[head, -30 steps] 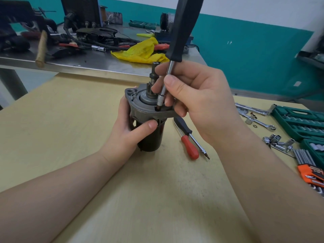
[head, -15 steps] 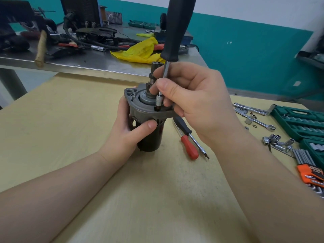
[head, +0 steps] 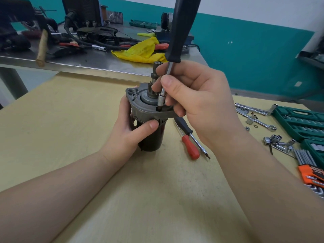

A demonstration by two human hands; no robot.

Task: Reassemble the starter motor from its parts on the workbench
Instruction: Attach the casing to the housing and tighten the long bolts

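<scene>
The starter motor [head: 150, 120] stood upright on the wooden workbench [head: 70, 123], its body gripped by the left hand [head: 130, 132], while the right hand [head: 198, 100] pinched the nut driver [head: 177, 42] shaft, socket seated on the motor's end housing.

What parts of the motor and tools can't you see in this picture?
- Head view: the screwdriver handle's top is cut off by the upper edge.
- The screw under its tip is too small and shadowed.
- The motor body's left side is hidden by the left hand.
- The right hand covers the motor's right edge.
- The green tool case runs off the right edge.
</scene>
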